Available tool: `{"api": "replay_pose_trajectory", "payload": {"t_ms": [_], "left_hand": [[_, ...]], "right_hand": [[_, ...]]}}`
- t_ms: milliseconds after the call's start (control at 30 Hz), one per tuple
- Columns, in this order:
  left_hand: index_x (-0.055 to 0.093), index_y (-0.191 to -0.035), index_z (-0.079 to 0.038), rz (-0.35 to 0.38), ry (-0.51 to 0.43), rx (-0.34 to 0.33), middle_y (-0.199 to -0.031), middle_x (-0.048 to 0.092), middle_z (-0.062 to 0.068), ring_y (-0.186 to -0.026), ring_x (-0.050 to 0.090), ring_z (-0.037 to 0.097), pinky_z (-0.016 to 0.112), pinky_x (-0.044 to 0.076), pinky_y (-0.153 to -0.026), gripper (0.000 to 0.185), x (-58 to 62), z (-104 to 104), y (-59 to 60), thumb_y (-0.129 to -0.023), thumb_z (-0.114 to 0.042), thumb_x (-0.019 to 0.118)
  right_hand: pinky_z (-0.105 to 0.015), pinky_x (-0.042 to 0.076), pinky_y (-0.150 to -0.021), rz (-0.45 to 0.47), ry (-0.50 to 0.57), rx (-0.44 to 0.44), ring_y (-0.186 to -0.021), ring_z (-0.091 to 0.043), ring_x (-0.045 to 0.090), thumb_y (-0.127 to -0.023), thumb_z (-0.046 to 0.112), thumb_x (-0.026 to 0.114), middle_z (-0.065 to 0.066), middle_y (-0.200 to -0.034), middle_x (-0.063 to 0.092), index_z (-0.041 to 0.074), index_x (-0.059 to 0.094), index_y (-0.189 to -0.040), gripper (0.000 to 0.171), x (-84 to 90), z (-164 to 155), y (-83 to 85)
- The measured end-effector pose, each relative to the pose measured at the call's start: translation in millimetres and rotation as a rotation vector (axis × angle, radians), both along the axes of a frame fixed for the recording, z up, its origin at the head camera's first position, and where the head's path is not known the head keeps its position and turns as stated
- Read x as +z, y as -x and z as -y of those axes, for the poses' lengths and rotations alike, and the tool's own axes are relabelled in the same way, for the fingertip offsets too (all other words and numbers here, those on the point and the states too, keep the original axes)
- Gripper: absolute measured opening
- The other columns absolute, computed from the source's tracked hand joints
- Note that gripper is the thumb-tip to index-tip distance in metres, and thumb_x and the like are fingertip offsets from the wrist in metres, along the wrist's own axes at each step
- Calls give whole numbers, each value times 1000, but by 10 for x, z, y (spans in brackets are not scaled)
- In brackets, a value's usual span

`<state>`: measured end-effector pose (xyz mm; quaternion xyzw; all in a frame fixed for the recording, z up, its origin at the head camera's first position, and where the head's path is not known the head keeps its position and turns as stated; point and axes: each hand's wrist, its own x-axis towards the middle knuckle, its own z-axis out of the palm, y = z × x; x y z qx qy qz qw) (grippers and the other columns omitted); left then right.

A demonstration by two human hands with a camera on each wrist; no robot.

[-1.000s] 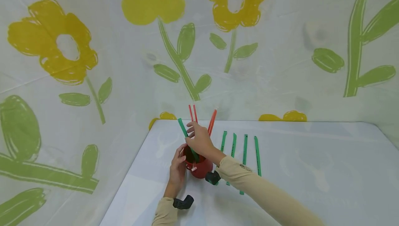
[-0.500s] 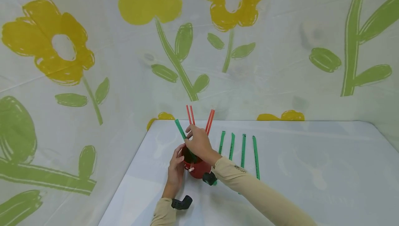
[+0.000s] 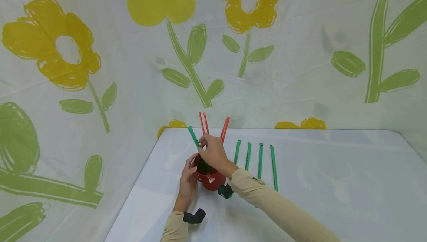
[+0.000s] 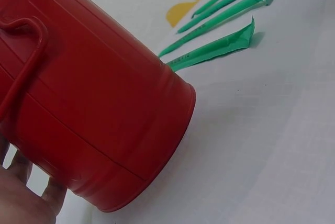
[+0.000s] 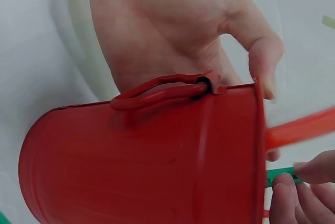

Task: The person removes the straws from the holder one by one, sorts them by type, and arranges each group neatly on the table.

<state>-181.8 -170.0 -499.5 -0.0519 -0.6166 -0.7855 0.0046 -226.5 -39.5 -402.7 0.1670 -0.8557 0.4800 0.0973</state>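
Observation:
A red metal pail (image 3: 215,182) with a side handle (image 5: 157,98) leans on the white table. My left hand (image 3: 189,184) holds it from the left, thumb at the rim (image 5: 260,130) in the right wrist view. Over the mouth, my right hand (image 3: 213,153) pinches a green paper-wrapped straw (image 3: 192,135), whose lower part is inside the pail. Thin red straws (image 3: 205,123) and a thicker orange-red straw (image 3: 225,128) also stick out of the pail. Its inside is mostly hidden by the right hand.
Several green wrapped straws (image 3: 260,160) lie in a row on the table (image 3: 333,182), right of the pail and partly behind the right forearm. A flower-printed curtain (image 3: 293,79) hangs behind and at the left. Each wrist wears a black camera mount (image 3: 194,216).
The right hand has dropped slightly along the green straw. The left hand still holds the pail in the same place. The head view has shifted a little.

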Motion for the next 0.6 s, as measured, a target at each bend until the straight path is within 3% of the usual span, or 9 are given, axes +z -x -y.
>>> {"api": "replay_pose_trajectory", "payload": {"t_ms": [333,600], "left_hand": [[33,-142,-10,6,-6,-9,-144,38,7,-133,29,29,57,14,-108,56,34,9,-13,-87,-21,37],[40,-138,-18,0,-1,2,-141,41,6,-131,31,28,54,19,-108,51,21,-2,-6,-86,-21,39]], "right_hand": [[-21,50,-65,-88,130,-1,-70,-14,58,-83,6,68,-5,-86,68,5,67,-91,8,145,-46,-45],[-25,52,-69,-180,260,3,-77,-15,62,-83,5,68,-4,-86,69,5,66,-92,10,333,-147,-97]]}}
